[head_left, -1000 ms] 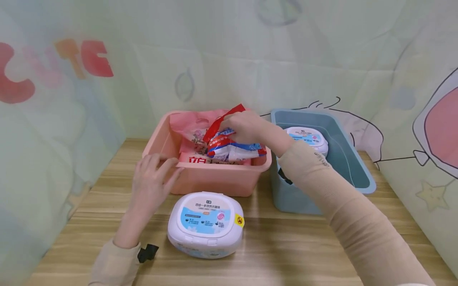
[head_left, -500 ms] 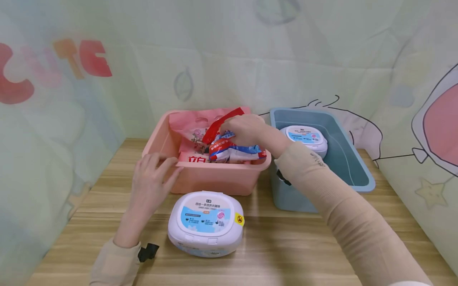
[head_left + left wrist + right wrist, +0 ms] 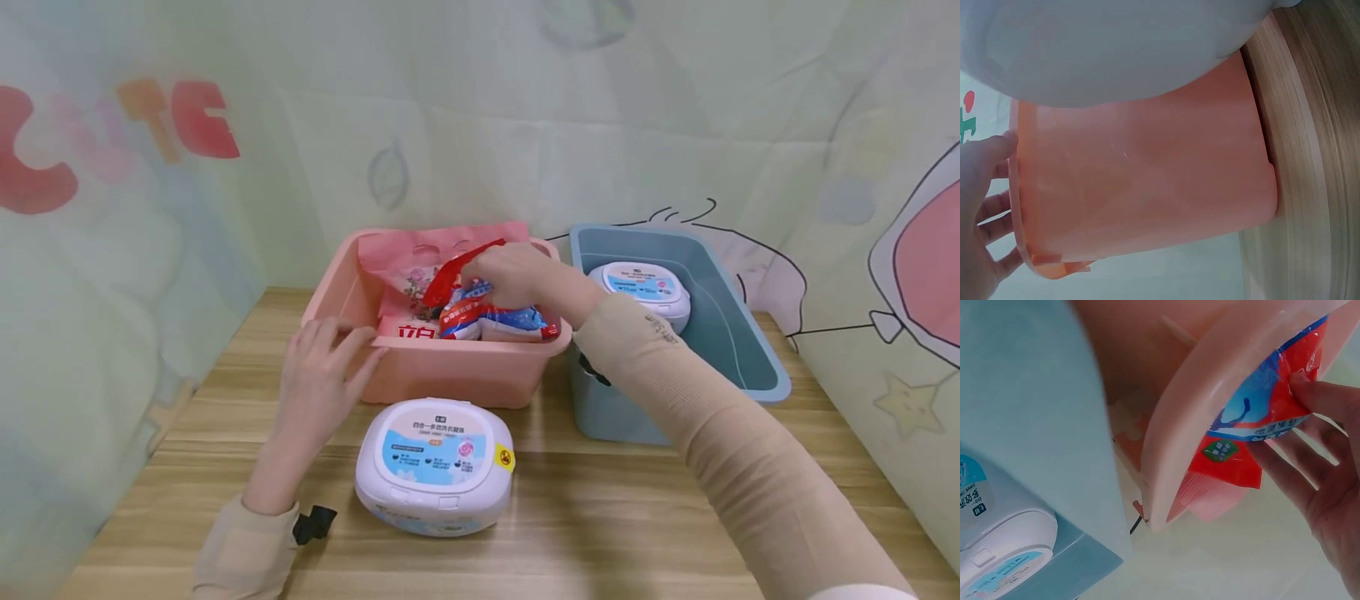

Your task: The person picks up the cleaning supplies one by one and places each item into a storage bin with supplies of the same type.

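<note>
My right hand [image 3: 510, 275] pinches the top of a red, blue and white plastic bag [image 3: 1272, 394] inside the pink bin [image 3: 450, 375]. In the right wrist view the thumb lies on the bag's red part, while the bin's rim hides its lower end. Behind and beside it, a pink flowered bag [image 3: 408, 292] stands in the same bin. With fingers over the front left rim and thumb against it, my left hand [image 3: 318, 367] holds the bin. A white lidded box [image 3: 438, 467] with a blue label sits on the table before the bin.
Right of the pink bin stands a blue bin [image 3: 738, 342] holding another white lidded box [image 3: 647, 287]. Both bins stand on the wooden table [image 3: 600, 517], close to a printed cloth backdrop [image 3: 480, 150].
My right hand has lowered the red, blue and white bag deeper into the pink bin. The left hand keeps its place on the rim.
</note>
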A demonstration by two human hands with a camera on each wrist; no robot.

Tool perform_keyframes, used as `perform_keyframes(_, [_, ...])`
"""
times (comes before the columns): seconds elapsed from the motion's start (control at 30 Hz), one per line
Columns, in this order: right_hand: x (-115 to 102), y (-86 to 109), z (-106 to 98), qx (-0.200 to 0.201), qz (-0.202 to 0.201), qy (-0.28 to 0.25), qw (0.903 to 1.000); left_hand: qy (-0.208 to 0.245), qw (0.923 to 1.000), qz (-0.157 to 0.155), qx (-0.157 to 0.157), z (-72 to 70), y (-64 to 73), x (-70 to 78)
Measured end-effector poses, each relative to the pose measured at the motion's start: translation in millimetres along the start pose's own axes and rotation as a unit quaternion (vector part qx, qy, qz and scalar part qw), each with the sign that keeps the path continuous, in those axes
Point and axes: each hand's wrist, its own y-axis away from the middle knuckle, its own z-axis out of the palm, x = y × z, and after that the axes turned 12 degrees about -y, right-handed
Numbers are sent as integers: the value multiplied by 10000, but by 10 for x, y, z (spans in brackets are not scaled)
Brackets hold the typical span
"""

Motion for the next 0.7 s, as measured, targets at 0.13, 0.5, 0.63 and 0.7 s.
perform_keyframes(0.13, [4,-18,7,-100,11,92,9999,9,10000,0,-9,-6,-10,-10])
perform_keyframes(0.5, [-1,-9,18,-361,157,222,9990,91,10000,-8,21,-2,-21,-4])
perform_keyframes(0.63, [-3,-9,23,-453,216,196,9985,69,10000,-15,-40,-19,-22,-1])
perform_keyframes(0.7, [-1,-11,25,-473,211,209,9984,53,10000,-16,-40,-26,-22,-1])
